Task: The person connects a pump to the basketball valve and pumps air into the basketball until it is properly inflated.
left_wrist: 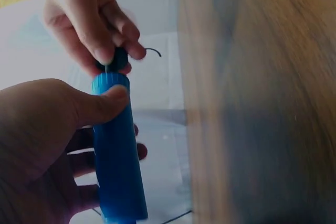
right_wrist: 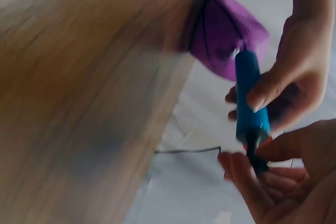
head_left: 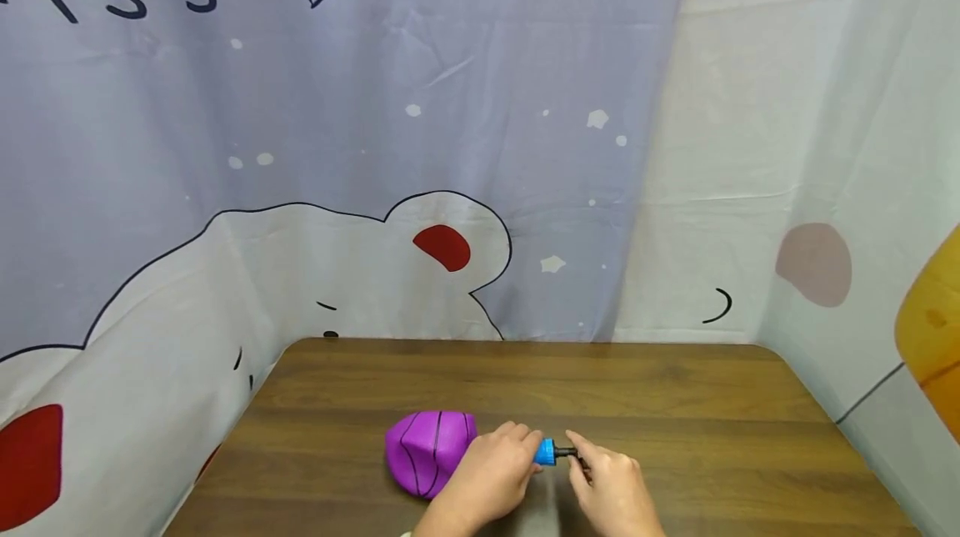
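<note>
Just right of the purple ball (head_left: 423, 458), which rests on the counter (head_left: 712, 429), I have the blue pump (left_wrist: 118, 150) wrapped in my left grip (head_left: 491, 470), near its ribbed cap (left_wrist: 107, 81). My right grip (head_left: 615, 487), farther right of the ball, pinches the black handle (right_wrist: 257, 162) at the pump's outer end. The pump looks like light, stiff plastic, smooth enough to slip, so I'd hold it close to that cap and line up the thin rod (head_left: 564, 452) straight, since it could bend. The ball looks slack and soft, likely to fold under a squeeze; I can't tell whether the pump's near end joins it.
</note>
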Motion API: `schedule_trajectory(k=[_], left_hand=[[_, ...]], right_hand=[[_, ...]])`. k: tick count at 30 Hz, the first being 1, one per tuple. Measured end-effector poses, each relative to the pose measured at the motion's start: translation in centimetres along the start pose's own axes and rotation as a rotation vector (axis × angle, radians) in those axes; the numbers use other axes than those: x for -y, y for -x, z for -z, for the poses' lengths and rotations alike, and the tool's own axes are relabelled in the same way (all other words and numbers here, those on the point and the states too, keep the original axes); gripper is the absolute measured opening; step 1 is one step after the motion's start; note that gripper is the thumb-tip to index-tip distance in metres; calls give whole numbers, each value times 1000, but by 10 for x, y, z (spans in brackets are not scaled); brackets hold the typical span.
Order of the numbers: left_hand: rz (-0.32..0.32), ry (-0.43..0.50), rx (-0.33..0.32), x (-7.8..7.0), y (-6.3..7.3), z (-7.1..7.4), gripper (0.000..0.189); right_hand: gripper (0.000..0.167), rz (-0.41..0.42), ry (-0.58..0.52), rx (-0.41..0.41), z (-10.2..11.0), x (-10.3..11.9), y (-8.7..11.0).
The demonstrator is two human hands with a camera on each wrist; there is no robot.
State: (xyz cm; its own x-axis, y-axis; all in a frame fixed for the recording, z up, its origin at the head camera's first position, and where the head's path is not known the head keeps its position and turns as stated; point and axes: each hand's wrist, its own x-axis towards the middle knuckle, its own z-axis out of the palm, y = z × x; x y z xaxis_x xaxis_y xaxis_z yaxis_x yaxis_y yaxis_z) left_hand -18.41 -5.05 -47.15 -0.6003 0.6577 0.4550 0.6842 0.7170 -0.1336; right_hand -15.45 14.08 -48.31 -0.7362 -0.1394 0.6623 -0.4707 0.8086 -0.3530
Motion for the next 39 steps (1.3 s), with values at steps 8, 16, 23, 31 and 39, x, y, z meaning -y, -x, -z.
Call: schedule_trajectory(k=[8,16,23,31,39], left_hand=[[37,79,-6,5,1,2,36],[14,70,-30,6,4,2,35],[15,8,-24,3,3,0,36],[3,-32,21,-1,1,2,34],[-9,-29,-32,-2,1,2,35]], right_hand=[[38,24,53,-63,26,-29,-3],[34,-134,81,24,56,-50,2],[37,-29,95,-81,45,-47,4],[36,68,100,-176,10,-21,5],[39,82,-34,-117,-2,0,-4]])
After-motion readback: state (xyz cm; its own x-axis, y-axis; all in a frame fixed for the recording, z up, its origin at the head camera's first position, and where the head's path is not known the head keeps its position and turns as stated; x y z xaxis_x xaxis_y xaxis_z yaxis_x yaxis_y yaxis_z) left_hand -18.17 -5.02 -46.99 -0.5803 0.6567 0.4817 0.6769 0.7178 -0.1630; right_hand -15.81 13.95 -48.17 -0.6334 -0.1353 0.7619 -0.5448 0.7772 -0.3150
